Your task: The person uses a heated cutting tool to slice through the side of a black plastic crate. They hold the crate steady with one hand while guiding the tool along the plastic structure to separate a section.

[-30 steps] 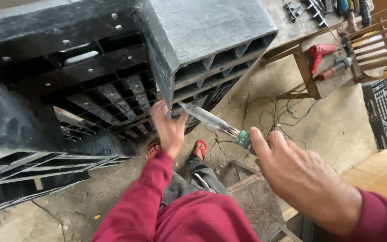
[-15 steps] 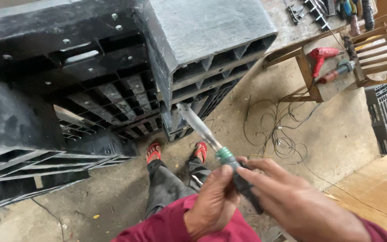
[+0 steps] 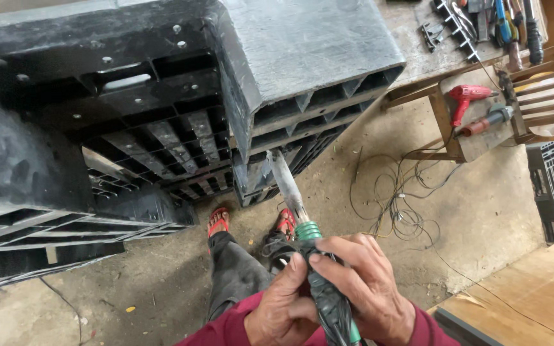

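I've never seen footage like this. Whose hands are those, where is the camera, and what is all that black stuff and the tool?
The camera sits on a person's head and looks down, so you see their own two hands, red sleeves, legs and red sandals on the concrete floor. The left hand and right hand both grip the dark, tape-wrapped handle of a long tool with a green collar and a grey metal barrel; its tip points at, and looks close to, a big black plastic pallet with ribbed openings. To the right, thin loose wires lie on the floor, and a red power drill rests on a wooden stand. More hand tools lie on the bench at top right.
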